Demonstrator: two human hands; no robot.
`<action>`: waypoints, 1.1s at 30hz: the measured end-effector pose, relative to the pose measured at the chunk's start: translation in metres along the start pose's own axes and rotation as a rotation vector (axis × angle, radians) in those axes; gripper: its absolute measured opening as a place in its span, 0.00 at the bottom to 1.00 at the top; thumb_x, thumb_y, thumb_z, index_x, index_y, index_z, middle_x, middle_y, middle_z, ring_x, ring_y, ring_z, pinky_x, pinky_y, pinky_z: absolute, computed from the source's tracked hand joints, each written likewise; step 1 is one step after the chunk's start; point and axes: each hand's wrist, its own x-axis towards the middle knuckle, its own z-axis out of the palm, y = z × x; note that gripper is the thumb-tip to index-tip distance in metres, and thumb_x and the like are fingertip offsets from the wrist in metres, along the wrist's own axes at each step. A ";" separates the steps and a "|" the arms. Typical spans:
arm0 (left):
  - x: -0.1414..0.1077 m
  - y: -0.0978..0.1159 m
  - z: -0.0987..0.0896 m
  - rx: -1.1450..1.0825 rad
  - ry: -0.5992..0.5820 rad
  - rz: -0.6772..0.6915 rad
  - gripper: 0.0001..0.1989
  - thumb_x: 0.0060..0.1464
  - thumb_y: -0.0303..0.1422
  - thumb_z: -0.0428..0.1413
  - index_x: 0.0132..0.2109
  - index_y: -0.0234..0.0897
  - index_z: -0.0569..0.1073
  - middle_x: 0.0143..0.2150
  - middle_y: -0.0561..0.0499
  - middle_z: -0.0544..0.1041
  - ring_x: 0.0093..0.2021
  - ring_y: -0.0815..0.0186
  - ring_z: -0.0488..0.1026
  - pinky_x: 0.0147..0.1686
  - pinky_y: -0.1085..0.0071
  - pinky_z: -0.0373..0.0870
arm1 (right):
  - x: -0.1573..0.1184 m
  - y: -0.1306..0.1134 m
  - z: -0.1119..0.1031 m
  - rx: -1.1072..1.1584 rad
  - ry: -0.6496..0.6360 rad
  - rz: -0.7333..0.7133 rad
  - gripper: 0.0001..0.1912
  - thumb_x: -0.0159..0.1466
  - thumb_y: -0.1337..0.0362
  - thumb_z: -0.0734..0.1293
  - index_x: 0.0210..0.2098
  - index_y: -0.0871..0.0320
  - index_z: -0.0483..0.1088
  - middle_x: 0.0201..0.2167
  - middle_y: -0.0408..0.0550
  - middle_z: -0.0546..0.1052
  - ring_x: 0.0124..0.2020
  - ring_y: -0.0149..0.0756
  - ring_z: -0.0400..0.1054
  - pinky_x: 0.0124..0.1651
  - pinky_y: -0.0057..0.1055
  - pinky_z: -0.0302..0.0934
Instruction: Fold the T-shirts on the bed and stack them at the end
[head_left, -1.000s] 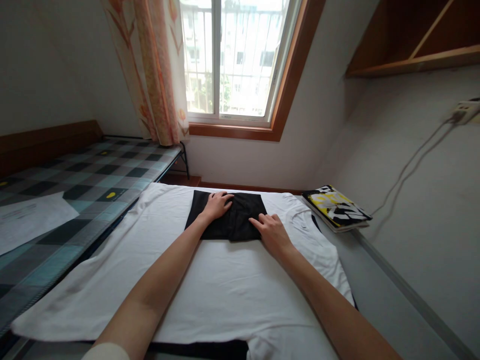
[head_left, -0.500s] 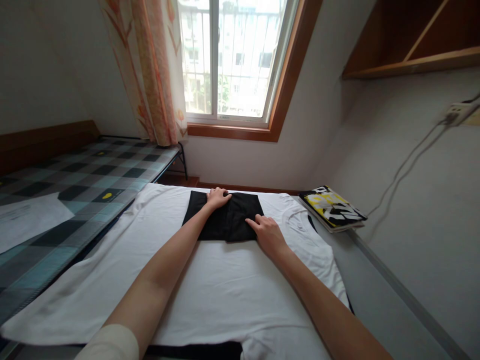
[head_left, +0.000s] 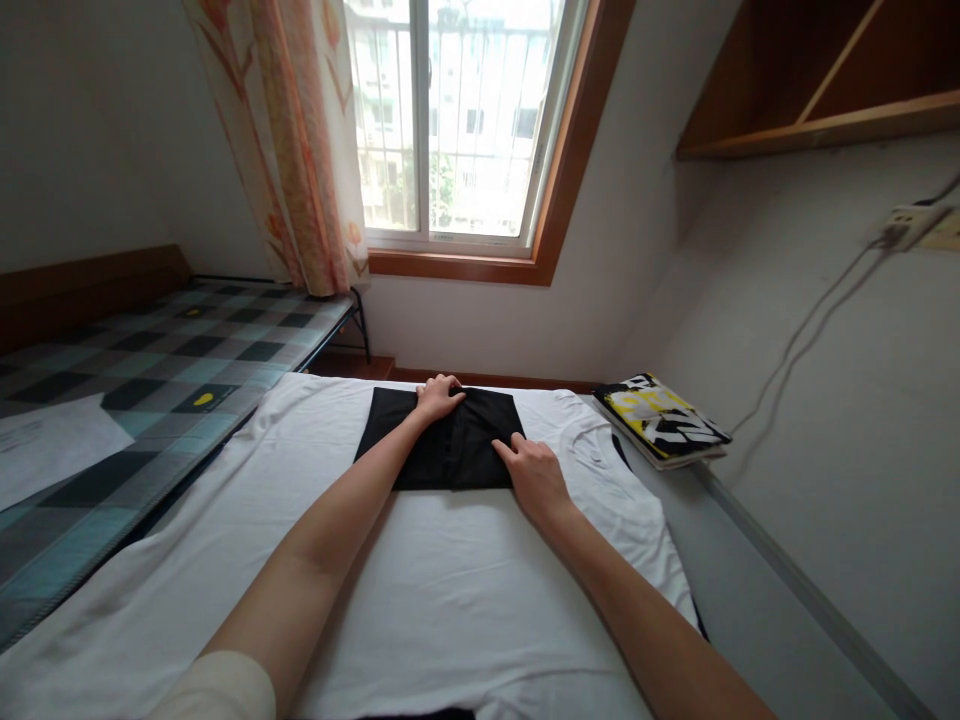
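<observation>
A white T-shirt (head_left: 450, 580) lies spread out, its neckline toward the right. On its far part rests a folded black cloth (head_left: 480, 450), roughly rectangular with a seam or fold down the middle. My left hand (head_left: 439, 398) presses on the far edge of the black cloth near its centre, fingers apart. At the cloth's right side lies my right hand (head_left: 534, 468), its thumb and fingers spread on the fabric and the shirt beside it. Neither hand lifts anything.
To the left is a checked mattress (head_left: 247, 350) with a sheet of paper (head_left: 64, 445) on it. A patterned book or magazine (head_left: 664, 420) sits at the right by the wall. Behind are a curtain (head_left: 300, 150) and a window; a wooden shelf (head_left: 825, 130) hangs upper right.
The view has shifted slightly. Both hands remain on the black cloth in nearly the same places, and the cloth looks a little flatter along its near edge.
</observation>
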 end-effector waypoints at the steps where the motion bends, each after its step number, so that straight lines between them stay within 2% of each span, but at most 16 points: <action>1: -0.001 0.000 0.001 0.008 0.011 0.005 0.13 0.58 0.43 0.55 0.46 0.45 0.74 0.51 0.48 0.73 0.54 0.54 0.68 0.54 0.53 0.62 | 0.000 0.001 0.000 0.008 -0.005 -0.009 0.19 0.68 0.71 0.57 0.54 0.52 0.70 0.38 0.51 0.72 0.35 0.37 0.68 0.38 0.33 0.54; 6: -0.009 0.002 0.003 0.045 0.113 0.040 0.14 0.57 0.41 0.57 0.48 0.43 0.72 0.52 0.45 0.68 0.54 0.55 0.67 0.52 0.57 0.64 | -0.002 0.008 0.000 0.115 -0.055 -0.043 0.22 0.67 0.71 0.59 0.58 0.53 0.67 0.40 0.51 0.73 0.37 0.37 0.69 0.40 0.32 0.55; 8: -0.018 0.004 0.001 0.068 0.128 0.084 0.14 0.59 0.39 0.55 0.50 0.41 0.71 0.51 0.44 0.67 0.53 0.56 0.67 0.51 0.59 0.65 | -0.005 0.010 0.000 0.188 -0.058 -0.063 0.23 0.67 0.63 0.61 0.61 0.54 0.65 0.42 0.51 0.73 0.39 0.38 0.69 0.42 0.31 0.56; 11: -0.038 0.004 -0.005 0.065 0.119 0.195 0.18 0.62 0.39 0.51 0.56 0.38 0.69 0.51 0.43 0.68 0.53 0.59 0.68 0.53 0.62 0.65 | -0.010 0.010 -0.001 0.270 -0.037 -0.078 0.31 0.65 0.46 0.61 0.62 0.55 0.64 0.43 0.52 0.74 0.43 0.42 0.69 0.45 0.33 0.57; 13: -0.056 0.002 -0.012 0.077 0.101 0.278 0.22 0.63 0.41 0.49 0.61 0.38 0.66 0.55 0.42 0.69 0.55 0.58 0.67 0.57 0.62 0.63 | -0.012 0.009 -0.003 0.287 -0.030 -0.070 0.33 0.65 0.42 0.58 0.62 0.55 0.65 0.42 0.52 0.74 0.43 0.42 0.69 0.46 0.35 0.57; 17: -0.093 -0.012 -0.028 0.189 0.027 0.353 0.26 0.63 0.48 0.46 0.64 0.44 0.64 0.63 0.43 0.66 0.64 0.54 0.60 0.65 0.52 0.51 | -0.011 0.006 -0.005 0.285 0.008 -0.059 0.28 0.69 0.45 0.54 0.58 0.54 0.69 0.40 0.51 0.74 0.41 0.40 0.68 0.46 0.35 0.55; 20: -0.114 -0.029 -0.042 0.256 -0.009 0.326 0.27 0.63 0.50 0.45 0.65 0.48 0.63 0.66 0.46 0.63 0.68 0.51 0.54 0.66 0.47 0.46 | -0.009 0.004 -0.005 0.272 0.088 -0.054 0.26 0.70 0.47 0.53 0.53 0.54 0.72 0.40 0.52 0.73 0.41 0.41 0.66 0.47 0.36 0.54; 23: -0.127 -0.046 -0.054 0.287 -0.007 0.258 0.29 0.61 0.52 0.47 0.65 0.50 0.63 0.68 0.47 0.62 0.69 0.49 0.51 0.66 0.45 0.45 | -0.005 0.002 -0.003 0.268 0.160 -0.057 0.25 0.70 0.49 0.54 0.53 0.55 0.73 0.43 0.54 0.73 0.44 0.42 0.64 0.49 0.37 0.53; 26: -0.134 -0.062 -0.059 0.297 -0.014 0.231 0.29 0.60 0.52 0.48 0.65 0.51 0.63 0.69 0.48 0.60 0.70 0.48 0.49 0.66 0.43 0.44 | 0.001 0.000 0.001 0.290 0.180 -0.060 0.25 0.70 0.49 0.54 0.55 0.55 0.71 0.51 0.56 0.72 0.50 0.43 0.63 0.53 0.39 0.52; 29: -0.138 -0.073 -0.058 0.274 -0.030 0.255 0.30 0.61 0.52 0.46 0.67 0.50 0.60 0.70 0.49 0.58 0.71 0.50 0.47 0.66 0.46 0.47 | 0.014 -0.005 0.004 0.307 0.147 -0.060 0.27 0.70 0.49 0.53 0.60 0.55 0.67 0.59 0.56 0.68 0.59 0.45 0.59 0.58 0.40 0.51; 33: -0.138 -0.079 -0.056 0.245 -0.043 0.297 0.30 0.62 0.51 0.46 0.67 0.46 0.60 0.70 0.48 0.58 0.70 0.53 0.49 0.65 0.52 0.53 | 0.040 -0.018 0.009 0.301 0.037 -0.057 0.32 0.70 0.45 0.50 0.66 0.55 0.59 0.67 0.55 0.59 0.68 0.47 0.48 0.64 0.43 0.45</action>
